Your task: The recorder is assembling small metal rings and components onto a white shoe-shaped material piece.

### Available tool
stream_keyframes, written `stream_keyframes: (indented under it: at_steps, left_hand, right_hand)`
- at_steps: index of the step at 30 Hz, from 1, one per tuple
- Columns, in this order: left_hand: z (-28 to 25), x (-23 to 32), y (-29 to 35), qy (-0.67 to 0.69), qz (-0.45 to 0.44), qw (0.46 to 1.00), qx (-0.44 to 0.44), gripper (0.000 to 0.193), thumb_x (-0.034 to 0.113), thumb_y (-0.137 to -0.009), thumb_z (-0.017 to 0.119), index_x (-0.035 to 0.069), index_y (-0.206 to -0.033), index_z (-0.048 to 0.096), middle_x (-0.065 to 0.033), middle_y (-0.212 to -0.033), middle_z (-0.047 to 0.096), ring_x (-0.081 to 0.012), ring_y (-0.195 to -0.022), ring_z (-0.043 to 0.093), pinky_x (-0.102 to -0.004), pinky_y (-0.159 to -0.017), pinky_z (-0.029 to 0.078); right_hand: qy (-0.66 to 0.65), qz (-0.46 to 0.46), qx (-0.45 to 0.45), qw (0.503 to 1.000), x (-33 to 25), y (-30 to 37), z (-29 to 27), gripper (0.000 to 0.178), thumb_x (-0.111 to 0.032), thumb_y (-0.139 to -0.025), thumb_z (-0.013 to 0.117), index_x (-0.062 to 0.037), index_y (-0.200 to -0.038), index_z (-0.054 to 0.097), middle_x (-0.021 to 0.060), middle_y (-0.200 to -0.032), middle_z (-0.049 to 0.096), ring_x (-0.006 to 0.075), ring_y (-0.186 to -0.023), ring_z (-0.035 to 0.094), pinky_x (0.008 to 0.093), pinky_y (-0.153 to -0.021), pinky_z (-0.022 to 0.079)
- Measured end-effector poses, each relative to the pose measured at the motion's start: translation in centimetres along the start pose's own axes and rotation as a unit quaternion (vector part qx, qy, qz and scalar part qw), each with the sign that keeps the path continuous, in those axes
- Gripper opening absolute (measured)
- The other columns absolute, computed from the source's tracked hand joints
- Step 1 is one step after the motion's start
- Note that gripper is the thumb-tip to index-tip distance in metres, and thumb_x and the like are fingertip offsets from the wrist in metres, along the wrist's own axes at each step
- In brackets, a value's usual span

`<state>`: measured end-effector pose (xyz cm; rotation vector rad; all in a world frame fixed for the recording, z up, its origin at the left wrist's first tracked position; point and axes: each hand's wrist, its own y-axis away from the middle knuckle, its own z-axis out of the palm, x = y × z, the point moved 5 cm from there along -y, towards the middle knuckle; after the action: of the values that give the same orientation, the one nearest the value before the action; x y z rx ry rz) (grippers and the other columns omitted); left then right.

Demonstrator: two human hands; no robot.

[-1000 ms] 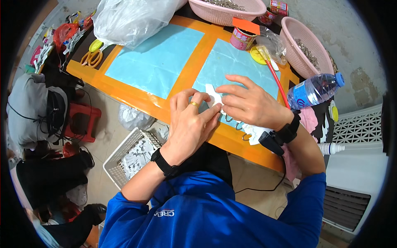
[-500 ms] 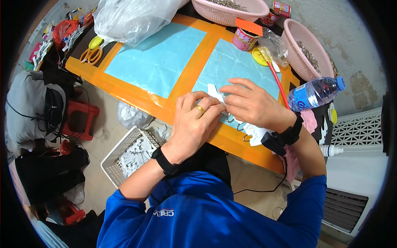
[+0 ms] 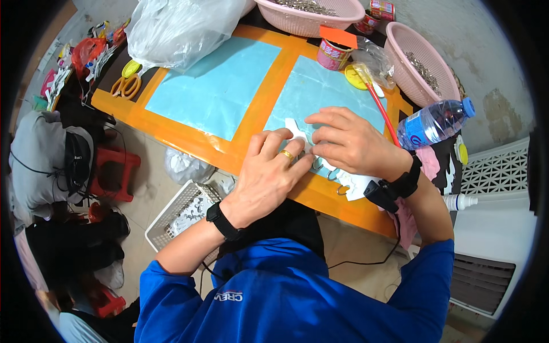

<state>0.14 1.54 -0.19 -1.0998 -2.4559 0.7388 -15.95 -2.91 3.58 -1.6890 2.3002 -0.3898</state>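
Note:
A white cut-out paper shape point(image 3: 295, 129) lies on the right light-blue panel of the orange-framed table point(image 3: 189, 143). My left hand point(image 3: 267, 174), wearing a gold ring and a black wristband, presses down on the shape with its fingers closed on its edge. My right hand point(image 3: 350, 143), with a black watch on the wrist, covers the other part of the shape, fingers spread and pinching it. More of the white paper point(image 3: 355, 184) sticks out under my right wrist, with small metal hooks beside it. What lies between my fingers is hidden.
Two pink baskets point(image 3: 422, 63) of small metal pieces stand at the back, with a tin can point(image 3: 333, 54), a yellow lid point(image 3: 355, 78), a red stick point(image 3: 382, 111). A water bottle point(image 3: 433, 123) lies right. Clear plastic bag point(image 3: 180, 28) and orange scissors point(image 3: 127, 86) left. White crate point(image 3: 182, 208) on the floor.
My left hand slid slightly forward and right over the white paper, closing up against my right hand. The right hand stayed in place.

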Motion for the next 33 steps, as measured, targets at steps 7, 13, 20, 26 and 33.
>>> stream_keyframes:
  at_steps: [7,13,20,26,33]
  left_hand:
    - [0.1,0.8,-0.7,-0.063,0.081,0.99,-0.096,0.038,0.018,-0.084,0.068,0.009,-0.121,0.067,-0.0042,-0.126,0.063,-0.0269,-0.125,0.055,-0.0432,-0.103,0.044]
    - [0.4,0.5,-0.6,-0.04,0.106,0.986,-0.123,0.04,0.015,-0.082,0.071,0.007,-0.121,0.067,-0.0045,-0.13,0.062,-0.027,-0.13,0.053,-0.044,-0.105,0.043]
    - [0.3,0.3,-1.7,-0.05,0.164,0.97,-0.173,0.033,0.018,-0.086,0.065,0.006,-0.117,0.066,-0.0073,-0.132,0.062,-0.0278,-0.132,0.051,-0.044,-0.109,0.041]
    - [0.4,1.9,-1.6,-0.115,0.198,0.956,-0.184,0.031,0.026,-0.089,0.068,0.007,-0.112,0.065,-0.0117,-0.133,0.062,-0.0287,-0.13,0.053,-0.0422,-0.11,0.042]
    - [0.6,2.7,-1.6,-0.135,0.197,0.948,-0.213,0.043,0.014,-0.081,0.069,0.002,-0.122,0.066,-0.01,-0.135,0.062,-0.0289,-0.13,0.054,-0.0457,-0.108,0.043]
  right_hand:
    - [-0.024,0.085,0.025,0.996,0.3,1.4,-0.2,0.014,-0.004,-0.079,0.073,-0.0037,-0.092,0.073,0.008,-0.104,0.065,0.0317,-0.126,0.059,0.0448,-0.106,0.047]
    - [-0.083,0.228,0.135,0.961,0.7,4.0,-2.4,0.017,0.0,-0.089,0.07,-0.0028,-0.104,0.076,0.0088,-0.107,0.068,0.0343,-0.127,0.058,0.043,-0.099,0.05]
    - [-0.122,0.237,0.177,0.948,-1.1,6.2,-2.2,0.017,-0.003,-0.09,0.069,-0.0017,-0.105,0.076,0.0089,-0.106,0.068,0.0335,-0.126,0.058,0.0426,-0.1,0.05]
    - [-0.114,0.259,0.203,0.937,0.3,8.1,-2.3,0.016,-0.006,-0.092,0.066,0.0007,-0.104,0.075,0.0104,-0.106,0.069,0.0321,-0.125,0.058,0.042,-0.103,0.049]
    - [-0.127,0.26,0.201,0.936,0.6,8.6,-1.7,0.015,0.0,-0.089,0.068,0.0007,-0.102,0.075,0.0101,-0.107,0.067,0.033,-0.128,0.058,0.0427,-0.102,0.049]
